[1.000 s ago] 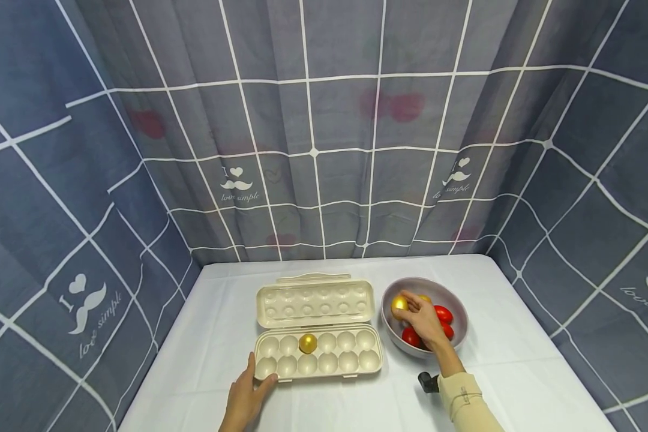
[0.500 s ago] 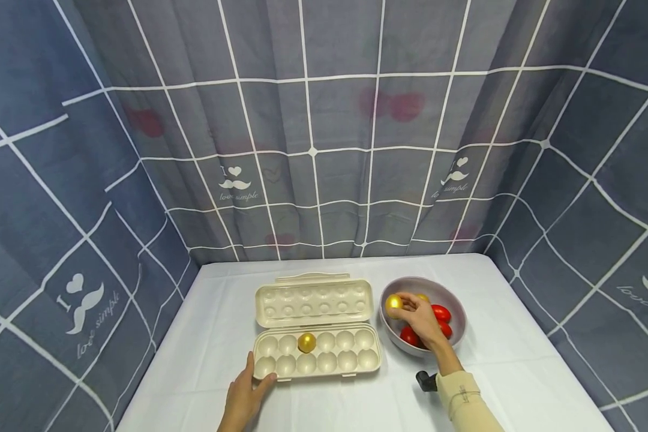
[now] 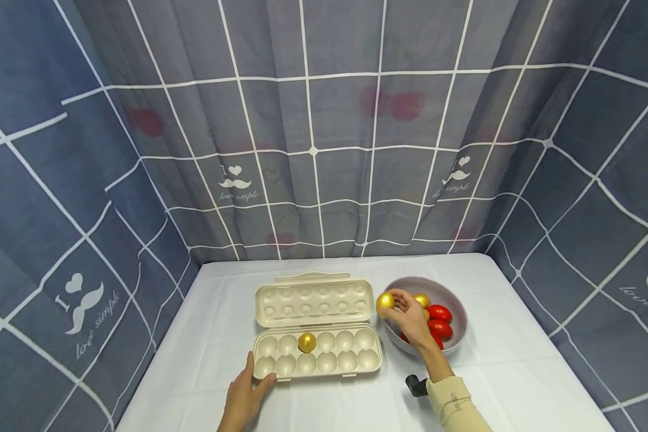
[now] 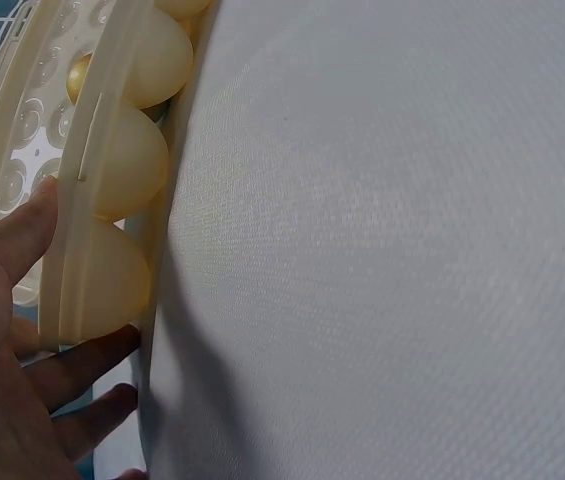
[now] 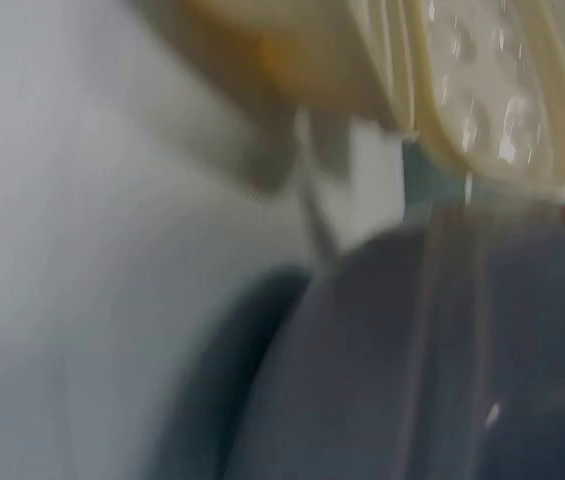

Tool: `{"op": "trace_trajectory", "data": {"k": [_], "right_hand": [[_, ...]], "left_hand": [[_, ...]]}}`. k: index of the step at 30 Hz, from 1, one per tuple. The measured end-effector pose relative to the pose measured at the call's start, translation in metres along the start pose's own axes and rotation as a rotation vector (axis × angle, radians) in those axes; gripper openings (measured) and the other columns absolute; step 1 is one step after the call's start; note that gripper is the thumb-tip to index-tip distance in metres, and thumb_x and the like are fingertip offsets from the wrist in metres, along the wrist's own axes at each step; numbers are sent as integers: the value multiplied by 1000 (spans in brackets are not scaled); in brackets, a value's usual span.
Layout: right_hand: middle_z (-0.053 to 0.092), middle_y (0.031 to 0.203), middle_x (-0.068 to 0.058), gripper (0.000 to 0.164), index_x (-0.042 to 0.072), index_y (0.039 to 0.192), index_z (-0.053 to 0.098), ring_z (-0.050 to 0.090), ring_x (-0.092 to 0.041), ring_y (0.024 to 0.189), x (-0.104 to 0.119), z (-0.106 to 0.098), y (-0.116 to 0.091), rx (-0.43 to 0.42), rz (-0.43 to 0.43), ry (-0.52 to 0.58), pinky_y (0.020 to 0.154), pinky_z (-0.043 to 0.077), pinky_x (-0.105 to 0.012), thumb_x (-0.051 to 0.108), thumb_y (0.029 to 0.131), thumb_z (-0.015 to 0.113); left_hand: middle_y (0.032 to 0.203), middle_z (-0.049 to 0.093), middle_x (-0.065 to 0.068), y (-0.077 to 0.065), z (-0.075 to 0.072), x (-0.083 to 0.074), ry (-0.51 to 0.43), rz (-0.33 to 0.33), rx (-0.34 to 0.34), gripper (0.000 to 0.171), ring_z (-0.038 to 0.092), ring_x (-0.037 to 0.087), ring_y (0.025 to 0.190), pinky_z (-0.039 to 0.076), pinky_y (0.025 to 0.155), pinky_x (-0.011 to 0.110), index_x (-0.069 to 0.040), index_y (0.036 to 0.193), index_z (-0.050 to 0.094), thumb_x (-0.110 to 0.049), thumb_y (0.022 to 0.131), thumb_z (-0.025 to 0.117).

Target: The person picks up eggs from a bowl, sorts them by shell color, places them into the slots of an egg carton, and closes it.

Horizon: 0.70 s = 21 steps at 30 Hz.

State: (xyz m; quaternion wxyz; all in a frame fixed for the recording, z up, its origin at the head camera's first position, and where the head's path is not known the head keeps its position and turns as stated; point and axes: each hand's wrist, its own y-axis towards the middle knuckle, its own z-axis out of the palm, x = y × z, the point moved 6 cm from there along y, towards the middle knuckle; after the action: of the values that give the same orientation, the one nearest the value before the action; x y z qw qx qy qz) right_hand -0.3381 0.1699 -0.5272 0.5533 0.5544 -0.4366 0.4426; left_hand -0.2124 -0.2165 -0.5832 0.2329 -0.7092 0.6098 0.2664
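An egg carton (image 3: 317, 377) lies with its lid (image 3: 314, 322) folded back. A golden egg (image 3: 306, 342) sits in its back row, third hollow from the left. My left hand (image 3: 245, 393) holds the carton's front left corner, thumb on the front rim and fingers at the end; the left wrist view shows the thumb (image 4: 32, 225) against the rim. My right hand (image 3: 410, 318) pinches another golden egg (image 3: 385, 304) over the left rim of a grey bowl (image 3: 456, 300). In the bowl lie several red eggs (image 3: 440, 329) and golden eggs (image 3: 422, 300), partly hidden by that hand.
A white cloth (image 3: 221, 294) covers the table. A black device (image 3: 416, 386) sits at the right wrist, near the bowl's front. Gray checked curtains (image 3: 345, 180) stand behind and on both sides. The right wrist view is blurred.
My right hand has moved left with the golden egg, from inside the bowl to over its left rim. More eggs in the bowl show now. The left hand and carton stay put.
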Motion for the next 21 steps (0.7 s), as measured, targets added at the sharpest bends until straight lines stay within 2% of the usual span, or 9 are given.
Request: {"op": "trace_trajectory", "data": {"k": [6,12,16,21], "right_hand": [[64,113,-23,46,-11,118,58,61,-19,101,15,42,-14,43,-96,35,90,50,-21,-10,77,79],[62,114,-31,43,-15,114,58,62,-42,101,35,90,-31,155,-200,-26,88,54,-42,-16,75,77],[62,114,-28,43,-13,113,58,61,-45,106,16,113,-33,191,-178,-90,91,53,-47,-17,74,75],[63,116,-21,44,-5,114,59,60,-40,109,-17,130,-32,221,-124,-133,93,53,-40,-15,75,77]], "left_hand": [[140,39,40,1,0,0,-5,-7,3,90,38,56,129,19,104,75,19,145,25,-42,93,66],[140,38,40,1,-1,-2,-12,-9,1,90,38,56,129,18,104,74,19,145,24,-42,93,66],[140,39,40,0,-2,-1,-15,-16,-2,89,38,56,130,17,105,74,18,145,24,-41,93,66],[140,39,40,0,-1,0,-20,-11,0,89,38,56,130,18,105,74,18,145,25,-40,93,66]]}}
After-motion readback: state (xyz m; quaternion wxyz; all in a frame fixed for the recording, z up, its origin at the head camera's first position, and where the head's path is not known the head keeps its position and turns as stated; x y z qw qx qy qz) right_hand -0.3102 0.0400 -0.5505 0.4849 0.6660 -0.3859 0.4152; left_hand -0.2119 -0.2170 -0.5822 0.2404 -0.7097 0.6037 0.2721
